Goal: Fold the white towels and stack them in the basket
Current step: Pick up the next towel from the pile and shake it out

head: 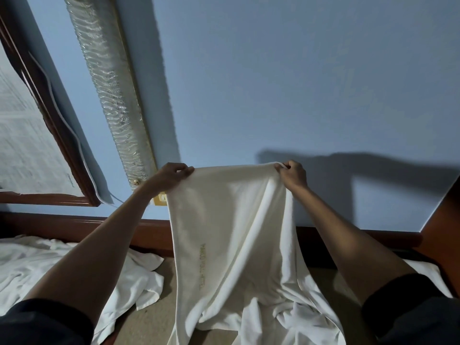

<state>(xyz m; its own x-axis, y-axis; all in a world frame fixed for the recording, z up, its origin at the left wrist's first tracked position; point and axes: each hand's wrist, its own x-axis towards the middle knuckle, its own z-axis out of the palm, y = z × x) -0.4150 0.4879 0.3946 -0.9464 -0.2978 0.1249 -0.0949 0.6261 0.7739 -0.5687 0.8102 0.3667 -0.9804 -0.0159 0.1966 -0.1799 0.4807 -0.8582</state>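
Pinching towel (231, 232) corners: left hand (171, 174), right hand (292, 174)

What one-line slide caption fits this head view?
The left hand and right hand pinch the top corners of a hanging white towel.

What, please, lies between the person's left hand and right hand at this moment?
In the head view, the top edge of the white towel spans that stretch; the left hand and the right hand each pinch an upper corner.
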